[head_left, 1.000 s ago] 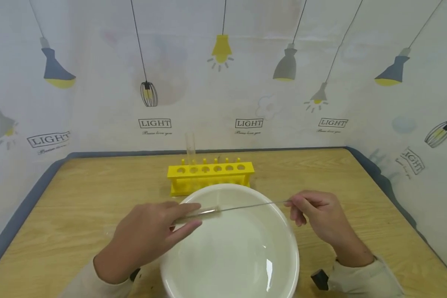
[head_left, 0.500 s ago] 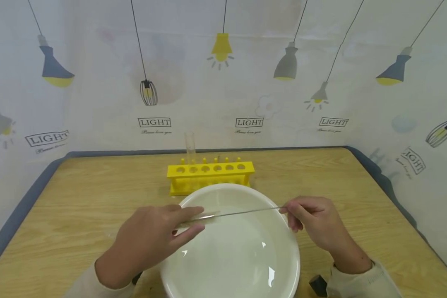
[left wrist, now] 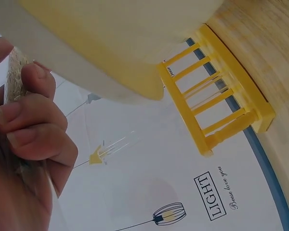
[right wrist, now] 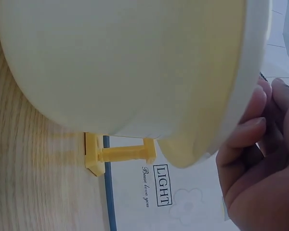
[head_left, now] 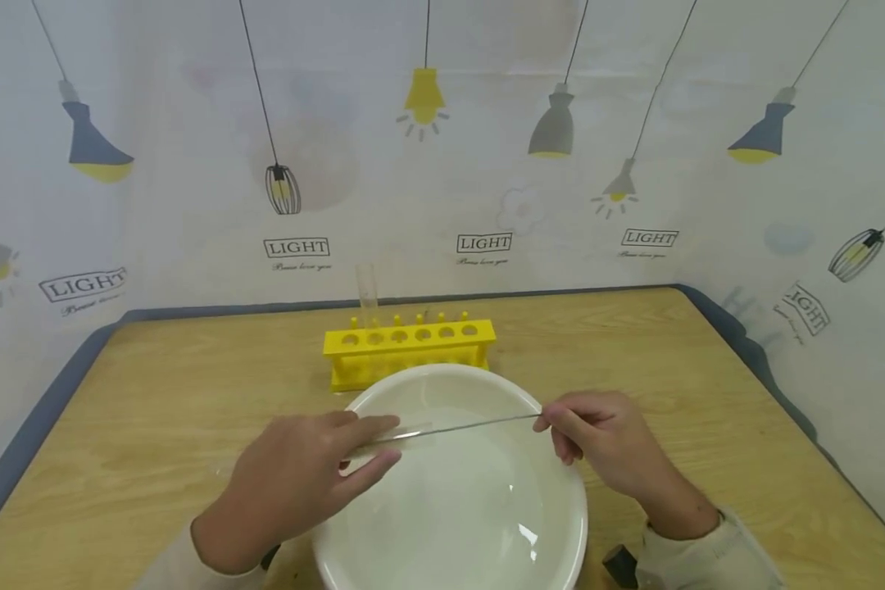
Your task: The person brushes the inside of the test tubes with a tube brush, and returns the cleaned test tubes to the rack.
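My left hand (head_left: 295,483) grips a clear glass test tube (head_left: 417,430) over the left side of a white basin (head_left: 457,516), fingers curled round it in the left wrist view. Pale bristles of a test tube brush (left wrist: 15,72) show inside the tube there. From the tube's mouth the brush's thin twisted wire runs right across the basin. At its far end my right hand (head_left: 605,438) pinches the wire between thumb and fingers, above the basin's right rim. In the right wrist view the basin's wall hides part of that hand.
Just behind the basin stands a yellow test tube rack (head_left: 413,336) with a row of round holes. One clear test tube (head_left: 367,287) stands upright in it. The wooden table (head_left: 634,344) meets a lamp-patterned wall covering at the back.
My right hand has come left and slightly down toward my left hand, so less wire shows between them. The left hand stays nearly in place, still gripping the tube.
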Action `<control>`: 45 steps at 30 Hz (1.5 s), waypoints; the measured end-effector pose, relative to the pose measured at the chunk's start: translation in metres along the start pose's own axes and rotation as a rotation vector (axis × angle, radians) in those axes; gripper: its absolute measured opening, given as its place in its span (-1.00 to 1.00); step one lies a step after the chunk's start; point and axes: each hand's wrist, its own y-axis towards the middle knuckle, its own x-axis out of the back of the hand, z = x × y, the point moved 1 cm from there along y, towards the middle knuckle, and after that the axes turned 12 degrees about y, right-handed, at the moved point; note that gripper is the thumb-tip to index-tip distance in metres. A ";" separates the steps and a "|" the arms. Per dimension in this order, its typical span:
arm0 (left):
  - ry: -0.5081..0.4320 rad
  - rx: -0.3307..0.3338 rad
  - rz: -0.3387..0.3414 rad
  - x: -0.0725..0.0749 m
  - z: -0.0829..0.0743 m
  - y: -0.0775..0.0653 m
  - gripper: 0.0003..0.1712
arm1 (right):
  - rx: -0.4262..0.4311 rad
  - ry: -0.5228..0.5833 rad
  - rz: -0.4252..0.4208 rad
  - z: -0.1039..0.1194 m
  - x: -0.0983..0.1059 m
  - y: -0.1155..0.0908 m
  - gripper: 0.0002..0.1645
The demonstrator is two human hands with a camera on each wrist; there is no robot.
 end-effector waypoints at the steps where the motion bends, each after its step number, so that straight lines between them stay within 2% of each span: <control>1: 0.001 -0.007 0.001 -0.001 0.000 -0.001 -0.71 | -0.016 -0.009 0.004 0.000 0.000 0.000 -0.72; 7: 0.016 -0.039 0.003 -0.004 -0.001 -0.001 -0.71 | -0.055 -0.018 0.013 -0.002 -0.002 0.000 -0.69; 14: -0.002 -0.079 0.003 -0.004 -0.004 -0.001 -0.65 | -0.077 0.021 0.012 0.002 -0.005 -0.001 -0.68; 20: 0.011 -0.099 -0.005 -0.003 -0.007 0.000 -0.61 | -0.084 0.053 0.054 0.007 -0.010 -0.002 -0.70; 24: 0.003 -0.110 -0.040 -0.004 -0.008 0.001 -0.64 | -0.101 0.049 0.064 0.008 -0.014 -0.002 -0.70; 29: 0.010 -0.115 -0.093 -0.005 -0.007 0.002 -0.58 | -0.137 0.029 0.036 0.009 -0.016 -0.003 -0.67; 37: 0.016 -0.146 -0.234 -0.006 -0.004 0.005 -0.55 | -0.233 -0.021 0.017 0.009 -0.016 -0.003 -0.56; 41: 0.007 -0.151 -0.271 -0.005 -0.003 0.006 -0.57 | -0.259 0.024 0.037 0.009 -0.014 -0.003 -0.50; 45: -0.007 -0.146 -0.273 -0.003 -0.002 0.006 -0.59 | -0.286 0.109 0.070 0.009 -0.013 -0.002 -0.43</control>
